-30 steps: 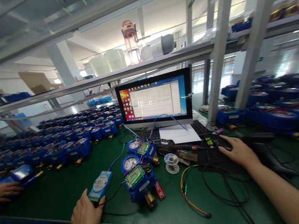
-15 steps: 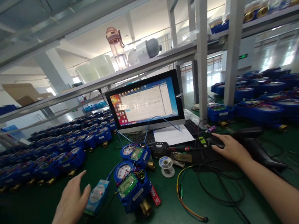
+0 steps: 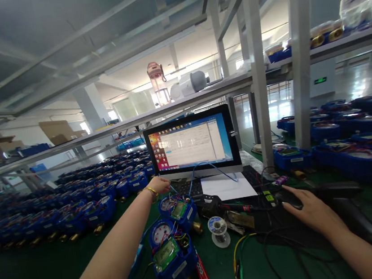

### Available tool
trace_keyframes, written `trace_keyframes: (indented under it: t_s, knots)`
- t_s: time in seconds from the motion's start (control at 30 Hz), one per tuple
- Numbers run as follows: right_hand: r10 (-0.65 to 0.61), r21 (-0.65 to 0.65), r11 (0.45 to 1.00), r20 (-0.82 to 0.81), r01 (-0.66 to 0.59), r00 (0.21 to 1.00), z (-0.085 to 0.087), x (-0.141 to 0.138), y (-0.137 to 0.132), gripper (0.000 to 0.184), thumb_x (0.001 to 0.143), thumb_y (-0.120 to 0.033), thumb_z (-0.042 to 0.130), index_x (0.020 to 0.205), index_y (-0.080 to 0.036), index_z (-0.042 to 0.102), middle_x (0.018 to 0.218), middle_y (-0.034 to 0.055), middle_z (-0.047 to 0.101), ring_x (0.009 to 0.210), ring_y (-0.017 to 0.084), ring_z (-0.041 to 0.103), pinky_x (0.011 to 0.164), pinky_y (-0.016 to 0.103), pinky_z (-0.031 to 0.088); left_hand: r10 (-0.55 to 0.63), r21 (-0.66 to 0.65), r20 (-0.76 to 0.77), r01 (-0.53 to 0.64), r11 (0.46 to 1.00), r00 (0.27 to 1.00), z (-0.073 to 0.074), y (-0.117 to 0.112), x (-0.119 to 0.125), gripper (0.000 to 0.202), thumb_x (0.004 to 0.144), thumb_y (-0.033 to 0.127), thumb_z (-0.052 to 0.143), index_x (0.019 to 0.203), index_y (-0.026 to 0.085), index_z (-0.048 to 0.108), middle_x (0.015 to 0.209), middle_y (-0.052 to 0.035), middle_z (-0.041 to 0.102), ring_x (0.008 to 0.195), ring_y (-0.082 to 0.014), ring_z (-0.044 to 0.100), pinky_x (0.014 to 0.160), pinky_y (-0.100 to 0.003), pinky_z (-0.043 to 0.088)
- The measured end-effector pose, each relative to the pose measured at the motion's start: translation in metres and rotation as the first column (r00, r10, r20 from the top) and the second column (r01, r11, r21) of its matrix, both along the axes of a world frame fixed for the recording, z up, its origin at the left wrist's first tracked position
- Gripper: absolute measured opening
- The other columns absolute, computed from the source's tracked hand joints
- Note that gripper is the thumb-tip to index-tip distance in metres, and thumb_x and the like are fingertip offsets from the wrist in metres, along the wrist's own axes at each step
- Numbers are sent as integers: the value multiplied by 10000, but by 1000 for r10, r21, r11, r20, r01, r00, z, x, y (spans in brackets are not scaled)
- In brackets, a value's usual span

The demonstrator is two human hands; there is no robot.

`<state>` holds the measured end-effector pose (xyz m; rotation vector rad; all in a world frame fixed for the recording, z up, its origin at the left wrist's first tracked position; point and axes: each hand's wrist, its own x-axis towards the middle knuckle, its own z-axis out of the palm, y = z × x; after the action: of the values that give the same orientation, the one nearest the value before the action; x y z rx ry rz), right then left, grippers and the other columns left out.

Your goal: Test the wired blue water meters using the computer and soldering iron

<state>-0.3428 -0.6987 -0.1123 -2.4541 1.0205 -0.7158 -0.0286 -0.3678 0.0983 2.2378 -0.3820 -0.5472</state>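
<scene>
My left hand is stretched far forward, over the keyboard below the monitor; its fingers look curled and hold nothing that I can see. My right hand rests on a dark computer mouse on a black pad. Between my arms stand two blue water meters with open circuit boards: the near blue meter and the far blue meter. A blue cable runs from the monitor down to them.
Rows of blue meters fill the green table on the left, and more blue meters sit on the right. A solder spool, a white sheet, loose wires and a black scanner lie near. Grey shelf posts rise behind.
My left hand left the small blue adapter box near the table's front edge and reached forward to the keyboard. The right hand stayed on the mouse. The view tilted upward.
</scene>
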Motion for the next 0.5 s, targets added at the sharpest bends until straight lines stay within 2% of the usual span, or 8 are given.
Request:
trace_keyframes:
  t_s: [0.07,0.13,0.27,0.4,0.5]
  knots:
    - [0,21,1000,-6,0,1000,-1,0,0,722,728,-620,384,1314,-225,532,1239,116,545,1098,328,554,902,487,493,79,-117,-66,-86,989,995,-1,-3,2,93,895,32,521,933,55,603,712,-31,604,633,-136,589,596,-228,489]
    - [0,23,1000,1,0,1000,0,0,0,725,729,-622,384,1317,-224,531,1246,115,541,1107,332,546,917,495,483,149,-259,-122,-176,950,981,1,-1,7,105,898,24,524,979,59,581,752,-32,604,684,-138,606,627,-226,519]
    - [13,28,1000,13,-14,1000,3,-1,2,747,723,-627,379,1320,-202,527,1239,123,542,1120,343,534,942,501,464,292,-492,-215,-362,792,932,11,12,24,72,892,19,548,950,58,564,795,-36,585,710,-125,600,595,-179,531]
    - [2,38,999,15,-2,1000,3,0,3,772,711,-640,365,1318,-191,529,1233,127,543,1128,340,529,968,494,446,466,-558,-288,-542,628,837,25,32,45,45,900,33,557,873,63,537,775,-14,540,605,-82,540,476,-116,463]
    - [-4,54,999,0,4,1000,4,-1,3,788,706,-649,354,1328,-195,517,1254,125,528,1140,335,522,971,493,442,545,-583,-282,-592,556,790,32,49,59,100,886,-22,528,922,71,533,767,7,515,562,-63,499,442,-96,421]
